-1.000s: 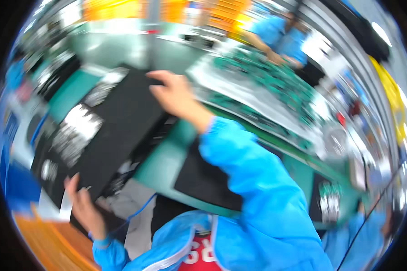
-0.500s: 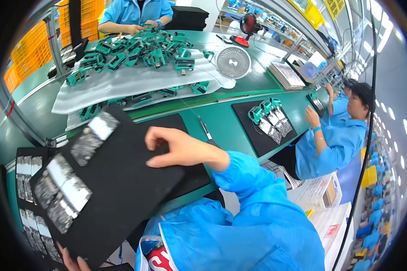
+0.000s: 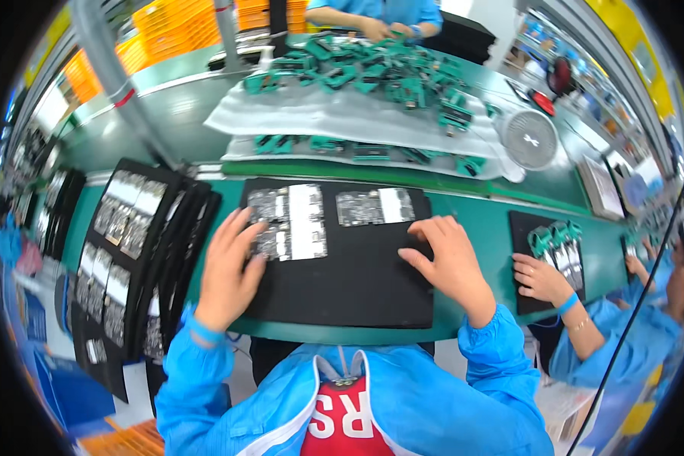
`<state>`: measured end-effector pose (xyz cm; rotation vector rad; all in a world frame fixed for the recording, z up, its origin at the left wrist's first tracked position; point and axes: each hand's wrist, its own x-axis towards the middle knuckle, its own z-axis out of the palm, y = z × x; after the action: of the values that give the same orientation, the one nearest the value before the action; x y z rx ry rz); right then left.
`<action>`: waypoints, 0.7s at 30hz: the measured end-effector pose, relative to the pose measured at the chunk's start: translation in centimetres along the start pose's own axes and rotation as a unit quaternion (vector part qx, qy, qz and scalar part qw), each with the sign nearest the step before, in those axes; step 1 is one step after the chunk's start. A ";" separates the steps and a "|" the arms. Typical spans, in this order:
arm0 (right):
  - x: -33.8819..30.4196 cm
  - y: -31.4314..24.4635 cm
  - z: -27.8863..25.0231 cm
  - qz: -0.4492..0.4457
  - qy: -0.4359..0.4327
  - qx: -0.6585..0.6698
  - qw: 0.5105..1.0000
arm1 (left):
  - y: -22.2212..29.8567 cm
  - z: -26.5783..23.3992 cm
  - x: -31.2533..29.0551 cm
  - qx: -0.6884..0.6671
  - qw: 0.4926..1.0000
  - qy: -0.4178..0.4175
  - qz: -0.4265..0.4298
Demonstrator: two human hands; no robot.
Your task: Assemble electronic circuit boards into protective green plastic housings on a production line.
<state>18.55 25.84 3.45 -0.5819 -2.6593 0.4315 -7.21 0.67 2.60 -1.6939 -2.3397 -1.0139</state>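
Observation:
A black mat lies flat on the green bench in front of me. Two adjoining circuit boards with bright white sections are at its left. Another circuit board, partly white, rests near its far right. My left hand is at the mat's left edge, fingers spread, with the fingertips at or just beside the lower left board; contact is hard to tell. Over the mat's right edge is my right hand, fingers bent loosely and apart, holding nothing. A wristband circles my left wrist.
Stacked black mats with circuit boards stand at the left. Beyond the bench's raised edge, green plastic assemblies pile on white foam sheets, near a round fan. A co-worker's hand touches another mat at right.
The mat, tilted at the left before, now lies flat before me. Both hands have come to its sides, my right one off its middle. The view has swung left.

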 end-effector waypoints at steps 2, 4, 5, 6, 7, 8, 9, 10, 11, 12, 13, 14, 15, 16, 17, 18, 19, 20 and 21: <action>2.5 -0.3 1.8 -0.082 0.005 0.010 0.997 | 0.0 1.3 2.5 0.018 0.998 -0.007 0.068; 4.8 -0.1 4.7 -0.153 0.041 -0.014 0.987 | -1.6 3.8 4.1 0.070 0.994 -0.028 0.074; 5.3 0.1 6.1 -0.157 0.043 -0.058 0.985 | -2.7 4.7 4.4 0.091 0.992 -0.048 0.072; 5.5 0.0 7.0 -0.153 0.035 -0.079 0.984 | -3.2 5.5 4.7 0.109 0.989 -0.071 0.072; 5.5 -0.3 7.6 -0.146 0.025 -0.101 0.984 | -3.7 5.9 4.5 0.121 0.988 -0.070 0.068; 5.2 -0.4 7.6 -0.154 0.024 -0.107 0.982 | -4.3 5.9 4.0 0.128 0.988 -0.062 0.063; 4.8 -0.4 7.4 -0.157 0.011 -0.075 0.985 | -4.3 5.6 3.9 0.134 0.988 -0.056 0.060; 4.0 -0.5 7.2 -0.156 -0.002 -0.043 0.987 | -4.2 5.4 3.5 0.161 0.984 -0.007 0.071; 3.1 -0.7 6.7 -0.160 -0.012 -0.007 0.987 | -3.7 5.0 3.2 0.175 0.983 -0.001 0.055; 2.0 -1.2 5.9 -0.161 -0.036 0.018 0.986 | -3.1 4.4 2.9 0.190 0.981 0.006 0.039; 1.1 -1.3 5.3 -0.160 -0.062 0.055 0.984 | -2.6 3.8 2.7 0.197 0.980 0.011 0.027; 0.0 -1.2 5.2 -0.158 -0.069 0.092 0.981 | -2.2 3.4 2.3 0.197 0.980 0.003 0.010; -1.0 -1.6 4.7 -0.153 -0.088 0.122 0.977 | -1.7 3.0 1.7 0.198 0.980 -0.005 -0.007; -1.9 -1.8 4.4 -0.142 -0.099 0.153 0.973 | -0.9 2.7 1.2 0.189 0.982 0.001 -0.001; -2.5 -1.9 4.4 -0.144 -0.103 0.181 0.967 | 0.2 2.2 0.9 0.167 0.986 -0.023 -0.016; -3.1 -2.1 4.3 -0.145 -0.106 0.208 0.961 | 1.3 1.7 0.6 0.143 0.988 -0.047 -0.030; -3.2 -2.4 4.1 -0.135 -0.102 0.237 0.957 | 2.4 1.6 0.2 0.125 0.990 -0.062 -0.029; -3.4 -2.0 4.2 -0.128 -0.100 0.235 0.958 | 3.2 1.6 -0.2 0.108 0.991 -0.075 -0.019; -3.4 -1.4 4.4 -0.124 -0.099 0.262 0.952 | 3.9 1.6 -0.5 0.093 0.992 -0.085 -0.011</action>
<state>19.05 22.18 -0.89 -0.0404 -2.5858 1.1157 -3.09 1.76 2.95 -1.7478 -2.4715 -0.6513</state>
